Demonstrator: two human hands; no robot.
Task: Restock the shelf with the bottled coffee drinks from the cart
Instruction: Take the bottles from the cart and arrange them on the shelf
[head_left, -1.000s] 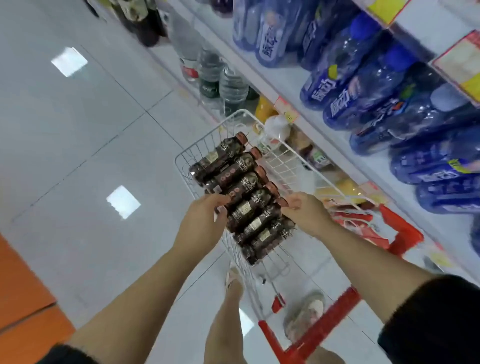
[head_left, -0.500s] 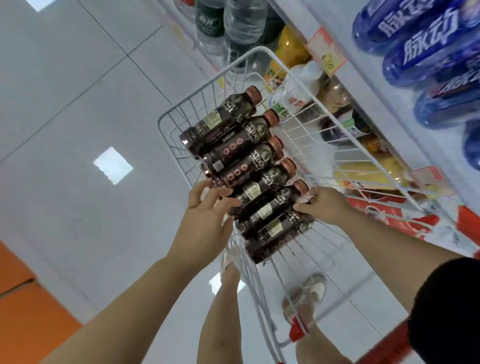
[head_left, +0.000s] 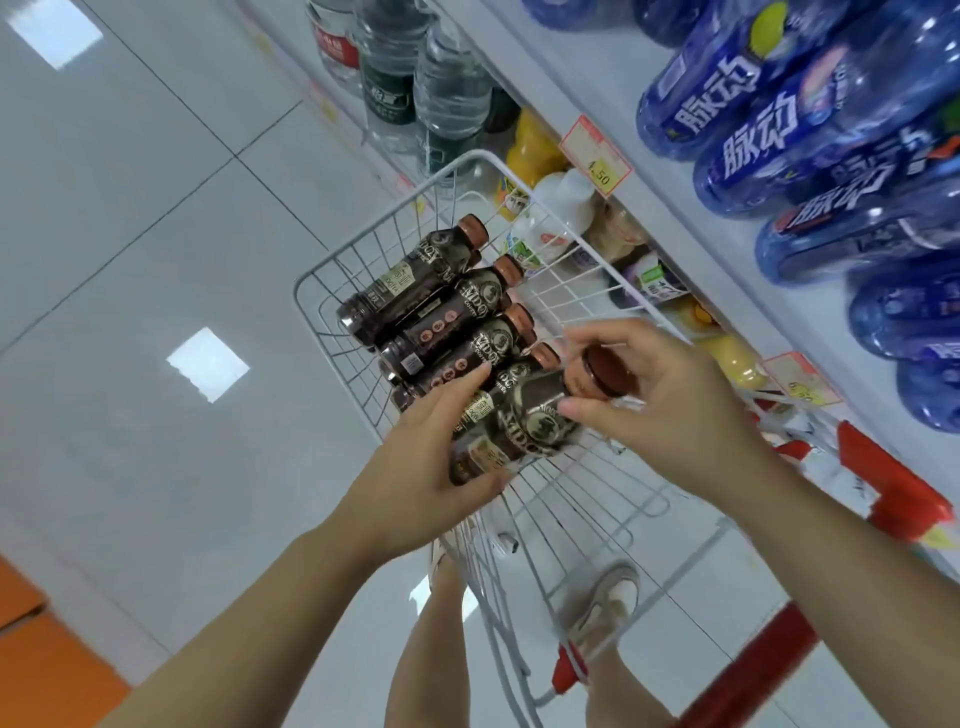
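Since the earlier frame, the nearest coffee bottle (head_left: 524, 431) has been raised out of the row, and both hands have closed round it.

The tiled floor (head_left: 130, 208) fills the left side. The left hand (head_left: 426, 467) grips the base end of the raised bottle, fingers curled over its label. A second label shows just behind it, under the fingertips; whether that bottle is also held cannot be determined.

The raised bottle lies tilted between the hands, above the near end of the wire cart (head_left: 383, 221), cap pointing right. The remaining coffee bottles (head_left: 447, 306) lie side by side in the cart, just beyond the hands.

The right hand (head_left: 665, 400) pinches the neck and cap end of the raised bottle.

At the far right, the shelf (head_left: 623, 130) carries blue bottles (head_left: 779, 119) and a price tag (head_left: 597, 156).
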